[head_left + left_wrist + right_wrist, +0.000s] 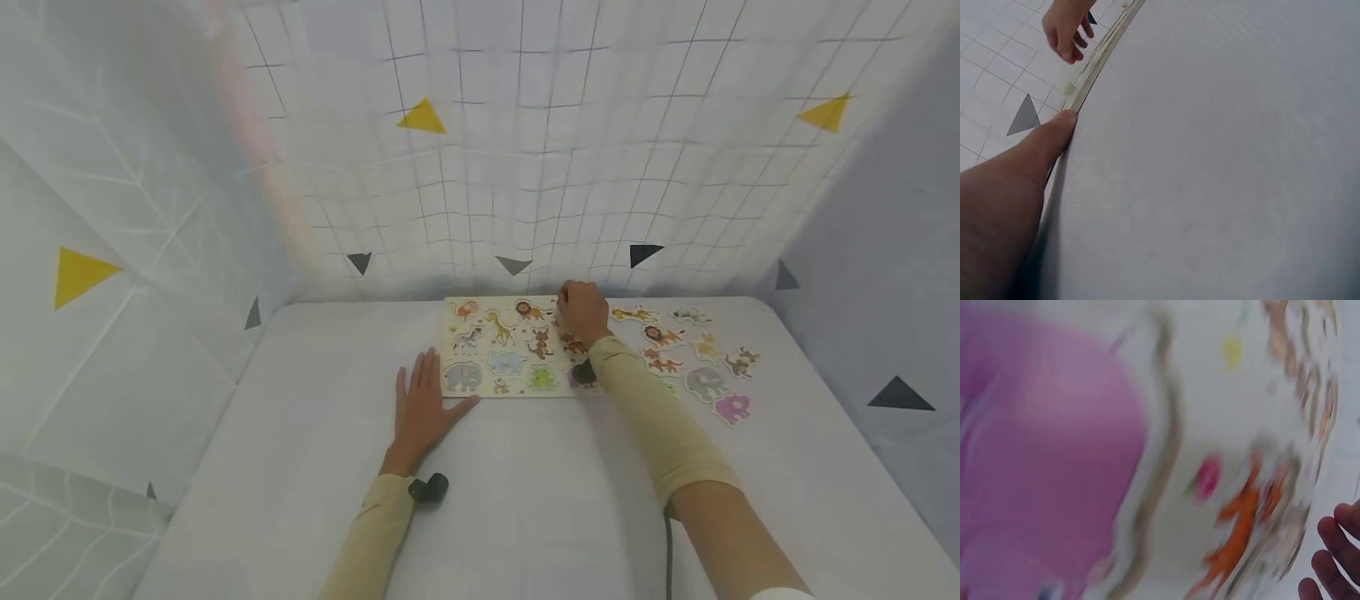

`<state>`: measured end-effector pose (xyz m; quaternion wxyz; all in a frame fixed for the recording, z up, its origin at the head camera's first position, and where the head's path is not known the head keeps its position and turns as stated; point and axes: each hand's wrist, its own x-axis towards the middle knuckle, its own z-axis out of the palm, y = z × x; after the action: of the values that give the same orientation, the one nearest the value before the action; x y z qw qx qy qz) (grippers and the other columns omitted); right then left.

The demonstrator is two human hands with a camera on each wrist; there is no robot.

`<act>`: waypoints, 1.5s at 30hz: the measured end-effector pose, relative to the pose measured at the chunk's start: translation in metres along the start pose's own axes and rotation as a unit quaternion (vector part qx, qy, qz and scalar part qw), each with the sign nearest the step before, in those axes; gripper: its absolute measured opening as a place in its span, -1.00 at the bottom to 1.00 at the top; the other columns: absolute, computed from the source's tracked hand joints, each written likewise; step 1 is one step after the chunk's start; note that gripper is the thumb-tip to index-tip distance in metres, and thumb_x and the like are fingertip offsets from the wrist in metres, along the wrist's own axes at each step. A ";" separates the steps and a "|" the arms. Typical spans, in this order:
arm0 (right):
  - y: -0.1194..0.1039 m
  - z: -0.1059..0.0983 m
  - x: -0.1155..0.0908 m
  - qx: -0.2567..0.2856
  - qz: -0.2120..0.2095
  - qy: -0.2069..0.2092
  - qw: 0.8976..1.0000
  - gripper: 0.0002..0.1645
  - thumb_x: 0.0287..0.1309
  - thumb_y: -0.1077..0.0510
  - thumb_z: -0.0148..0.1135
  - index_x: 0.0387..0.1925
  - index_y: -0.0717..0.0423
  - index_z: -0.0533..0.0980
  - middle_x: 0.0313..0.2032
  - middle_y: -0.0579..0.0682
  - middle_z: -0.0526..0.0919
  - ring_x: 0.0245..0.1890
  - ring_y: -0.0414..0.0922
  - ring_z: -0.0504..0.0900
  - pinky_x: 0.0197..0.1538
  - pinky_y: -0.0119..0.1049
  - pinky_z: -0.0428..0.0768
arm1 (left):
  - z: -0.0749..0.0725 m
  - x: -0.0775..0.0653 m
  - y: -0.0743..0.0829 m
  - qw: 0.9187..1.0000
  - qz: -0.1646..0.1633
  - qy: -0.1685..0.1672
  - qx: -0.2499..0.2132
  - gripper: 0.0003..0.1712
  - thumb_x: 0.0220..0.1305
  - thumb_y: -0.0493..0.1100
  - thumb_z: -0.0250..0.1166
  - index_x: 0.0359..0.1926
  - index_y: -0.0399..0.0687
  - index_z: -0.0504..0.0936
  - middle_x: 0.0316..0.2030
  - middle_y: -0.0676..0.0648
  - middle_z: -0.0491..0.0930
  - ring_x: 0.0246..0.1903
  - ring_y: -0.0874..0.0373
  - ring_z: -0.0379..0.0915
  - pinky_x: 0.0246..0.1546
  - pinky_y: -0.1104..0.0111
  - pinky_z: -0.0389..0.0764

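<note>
A flat animal puzzle board [498, 305] lies at the table's far edge, with a lion, a giraffe, a zebra and other animals on it. My left hand [420, 410] rests spread at its lower left corner, thumb along the front edge. At the board's far right corner is my right hand [583, 310], its fingers bent downward. The left wrist view shows those fingers [1079, 44] hanging loosely, with nothing visible in them. Close up in the right wrist view are a purple hippo picture [1054, 456] and an orange tiger picture [1238, 525], both blurred.
Right of the board lie several loose animal pieces, among them a lion [662, 336], a giraffe [635, 314], an elephant [705, 383] and a purple hippo [732, 407]. My right forearm partly covers the nearest ones. A gridded white curtain [480, 192] hangs behind the table.
</note>
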<state>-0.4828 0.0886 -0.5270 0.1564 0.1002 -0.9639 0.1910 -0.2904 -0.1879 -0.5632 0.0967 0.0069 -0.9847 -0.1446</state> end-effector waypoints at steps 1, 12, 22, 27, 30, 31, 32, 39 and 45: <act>0.007 -0.001 0.000 -0.012 0.004 0.010 1.000 -0.74 0.22 0.08 -0.04 -0.38 0.10 0.54 -0.48 0.10 0.64 -0.51 0.04 0.55 -0.59 -0.16 0.49 | 0.000 0.000 0.000 1.000 0.000 0.002 -0.003 0.21 -0.11 0.56 0.02 0.39 -0.06 -0.11 0.42 -0.02 -0.11 0.43 0.05 -0.22 0.43 0.00 -0.21; 0.059 -0.016 -0.012 -0.057 0.092 0.007 0.994 -0.78 0.12 0.18 0.04 -0.27 0.25 0.49 -0.23 0.25 0.53 -0.12 0.18 0.42 -0.03 0.07 0.40 | -0.001 0.000 0.000 1.000 0.001 0.009 -0.008 0.21 -0.12 0.57 0.03 0.39 -0.06 -0.09 0.42 -0.03 -0.09 0.43 0.05 -0.22 0.43 0.00 -0.21; 0.074 -0.021 -0.024 -0.113 0.132 -0.032 0.984 -0.66 0.18 0.18 -0.02 -0.16 0.41 0.44 -0.07 0.43 0.41 0.00 0.30 0.34 0.01 0.12 0.45 | 0.002 -0.001 0.000 1.000 -0.002 -0.003 -0.022 0.22 -0.12 0.58 0.01 0.39 -0.05 -0.11 0.42 -0.01 -0.11 0.43 0.06 -0.25 0.43 0.01 -0.26; 0.075 -0.022 -0.025 -0.118 0.149 -0.025 0.981 -0.65 0.19 0.24 -0.09 -0.10 0.46 0.40 -0.04 0.45 0.39 0.03 0.33 0.32 -0.01 0.13 0.48 | 0.001 0.000 0.000 1.000 -0.004 -0.004 -0.019 0.22 -0.12 0.58 0.00 0.39 -0.04 -0.12 0.43 0.00 -0.12 0.44 0.08 -0.27 0.44 0.03 -0.27; 0.077 -0.021 -0.026 -0.108 0.155 -0.020 0.982 -0.68 0.18 0.28 -0.10 -0.12 0.45 0.40 -0.05 0.43 0.38 0.02 0.33 0.33 -0.08 0.13 0.51 | 0.001 0.000 0.000 1.000 -0.005 -0.007 -0.017 0.22 -0.12 0.59 -0.01 0.39 -0.04 -0.13 0.43 0.00 -0.12 0.44 0.08 -0.28 0.44 0.02 -0.26; 0.077 -0.021 -0.026 -0.105 0.156 -0.017 0.982 -0.69 0.18 0.28 -0.11 -0.13 0.44 0.40 -0.06 0.42 0.39 0.01 0.31 0.33 -0.10 0.13 0.52 | 0.001 0.000 0.000 1.000 -0.005 -0.007 -0.017 0.23 -0.13 0.59 -0.01 0.39 -0.03 -0.13 0.43 0.00 -0.12 0.44 0.08 -0.28 0.44 0.02 -0.26; 0.077 -0.020 -0.026 -0.103 0.156 -0.014 0.982 -0.70 0.19 0.29 -0.11 -0.14 0.44 0.40 -0.07 0.41 0.39 0.00 0.31 0.34 -0.13 0.13 0.53 | 0.001 0.000 0.000 1.000 -0.005 -0.006 -0.017 0.22 -0.12 0.59 -0.01 0.40 -0.03 -0.13 0.43 0.00 -0.13 0.44 0.08 -0.28 0.44 0.02 -0.26; 0.078 -0.023 -0.028 -0.086 0.145 -0.018 0.985 -0.73 0.19 0.29 -0.11 -0.19 0.42 0.43 -0.15 0.39 0.43 -0.08 0.28 0.40 -0.16 0.14 0.53 | 0.001 -0.002 -0.001 1.000 -0.002 0.003 -0.020 0.22 -0.13 0.56 0.04 0.39 -0.05 -0.11 0.42 -0.01 -0.10 0.43 0.06 -0.23 0.43 0.00 -0.22; 0.077 -0.031 -0.028 -0.080 0.129 -0.033 0.988 -0.75 0.16 0.32 -0.11 -0.22 0.42 0.43 -0.17 0.38 0.45 -0.08 0.26 0.40 -0.10 0.14 0.51 | 0.000 -0.001 0.000 1.000 0.005 0.008 -0.021 0.22 -0.13 0.56 0.05 0.39 -0.07 -0.08 0.42 -0.04 -0.07 0.43 0.04 -0.20 0.42 -0.01 -0.20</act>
<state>-0.4680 0.1747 -0.5359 0.1061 -0.0317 -0.9855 0.1284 -0.2892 -0.1877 -0.5636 0.1058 0.0007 -0.9807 -0.1643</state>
